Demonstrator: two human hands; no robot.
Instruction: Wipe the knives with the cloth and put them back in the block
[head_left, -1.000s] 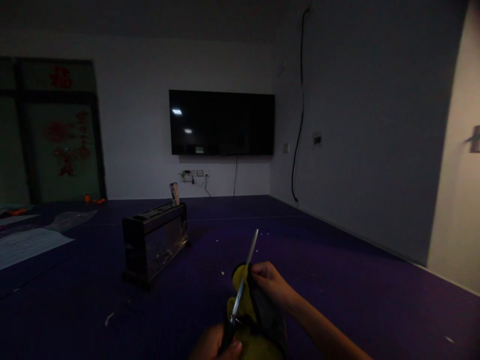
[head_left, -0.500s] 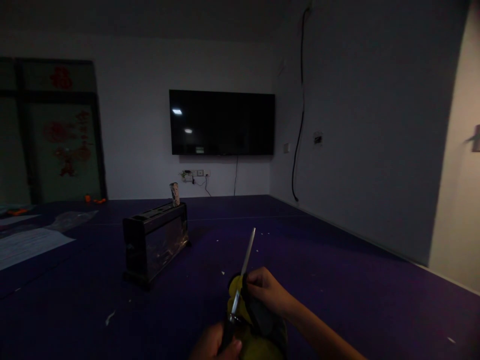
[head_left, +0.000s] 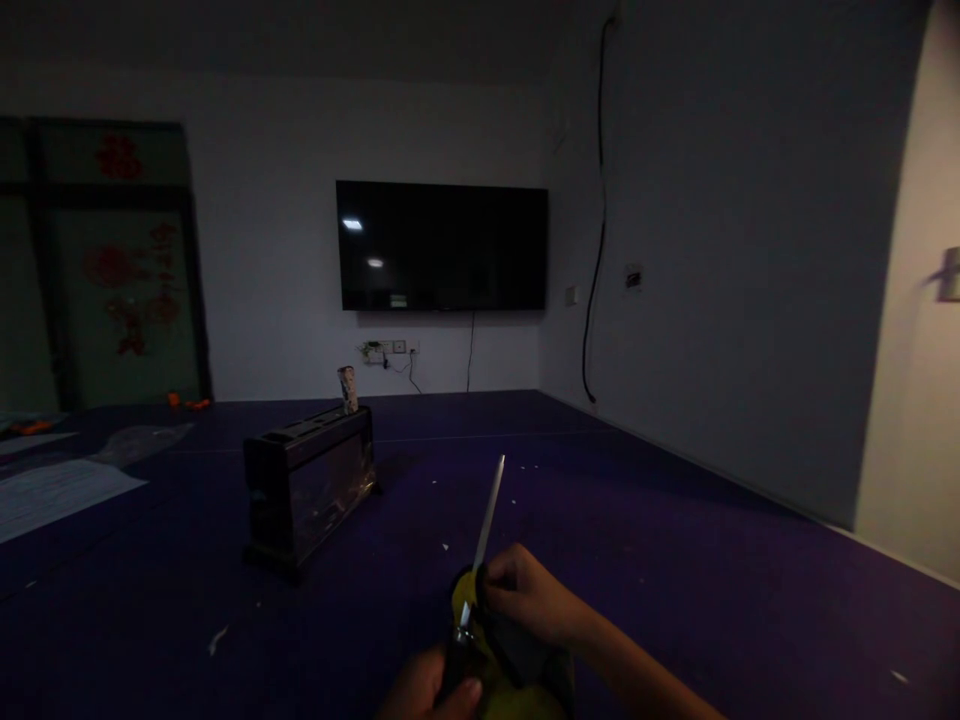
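At the bottom centre my left hand is closed around the black handle of a knife with a long, narrow blade, its tip tilted up and away. A yellow and black cloth-like piece is wrapped around the lower blade; its exact kind is too dark to make out. My right hand pinches this piece against the blade, fingers closed just above the handle. Ahead and to the left stands a black slotted knife block with a see-through side. A speckled handle sticks up from its far end.
Small white scraps lie scattered on the purple tabletop. Papers and a clear plastic bag are at the left, with orange items farther back. A television hangs on the far wall.
My right hand and the yellow and black piece have shifted slightly down the blade toward the handle. The blade tip has moved a little left. My left hand keeps its grip.
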